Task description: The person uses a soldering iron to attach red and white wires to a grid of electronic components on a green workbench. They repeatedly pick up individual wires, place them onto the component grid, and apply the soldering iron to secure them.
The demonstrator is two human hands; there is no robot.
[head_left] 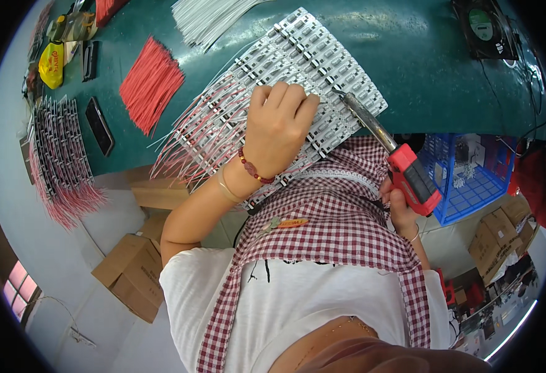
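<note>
A large panel (363,87) of many small grey-white parts in rows lies slanted on the green bench top. Red and white wires (189,140) trail from its left side. Over the middle of the panel, my left hand (279,127) is closed with its fingertips pointing down; whatever is between them is hidden. My right hand (400,208) grips a red and black soldering gun (413,177) by its handle, low beside the apron. The gun's metal barrel slants up and left, with its tip over the panel, just right of my left fingers.
On the bench (409,62) lie a red wire bundle (152,84), a white wire bundle (214,18), a phone (100,126) and a second wired panel (62,149). A fan (481,28) with cables stands far right. A blue crate (472,193) sits below the bench; cardboard boxes (133,273) stand on the floor.
</note>
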